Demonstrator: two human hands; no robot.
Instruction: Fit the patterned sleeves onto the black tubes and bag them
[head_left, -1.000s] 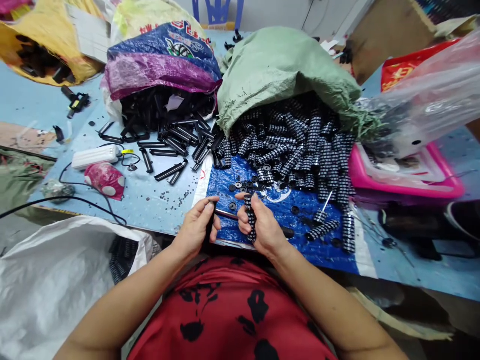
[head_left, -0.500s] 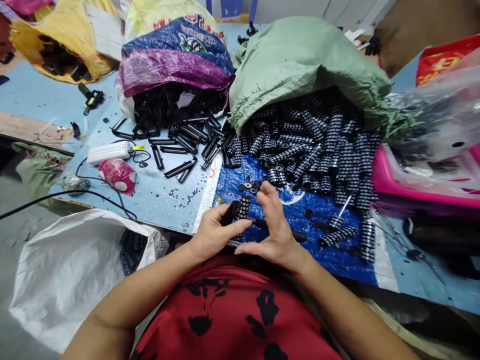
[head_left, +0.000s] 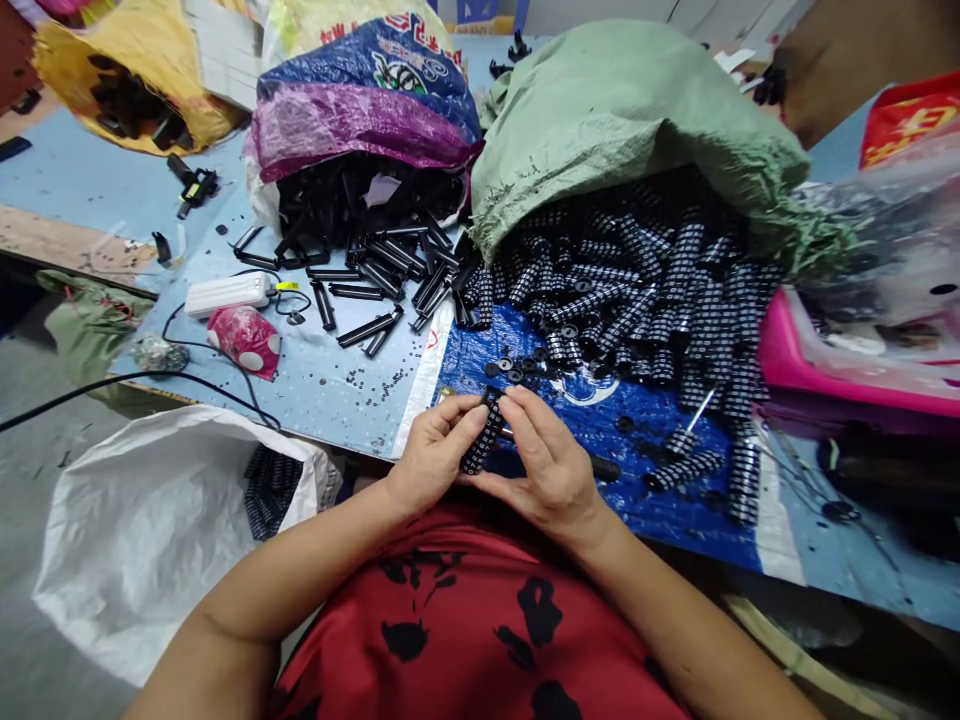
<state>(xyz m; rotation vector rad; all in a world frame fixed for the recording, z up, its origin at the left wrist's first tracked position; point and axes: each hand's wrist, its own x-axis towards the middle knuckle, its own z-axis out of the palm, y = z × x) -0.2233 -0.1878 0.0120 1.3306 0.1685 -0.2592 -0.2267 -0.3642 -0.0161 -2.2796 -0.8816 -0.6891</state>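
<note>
Between my hands is a black roller with rows of white characters (head_left: 484,436), held tilted just above the table's front edge. My left hand (head_left: 429,452) is closed round its left side, thumb lying along the front. From the right, my right hand (head_left: 551,462) grips the same roller, fingertips at its upper end and thumb near its lower end. A dark handle (head_left: 604,469) sticks out on the blue sheet beyond my right hand; its other end is hidden. Small black discs (head_left: 517,368) lie just past my fingers.
Many similar rollers (head_left: 637,290) spill from a green sack (head_left: 637,110). Black plastic strips (head_left: 375,270) spill from a purple-blue bag (head_left: 360,120). A screwdriver-like shaft (head_left: 700,410) stands in a short roller. A white sack (head_left: 150,540) hangs open at left; a pink bin (head_left: 862,370) is at right.
My right hand, open and apart before, has closed onto the roller. The roller has turned so its character rows face me. The view has shifted slightly.
</note>
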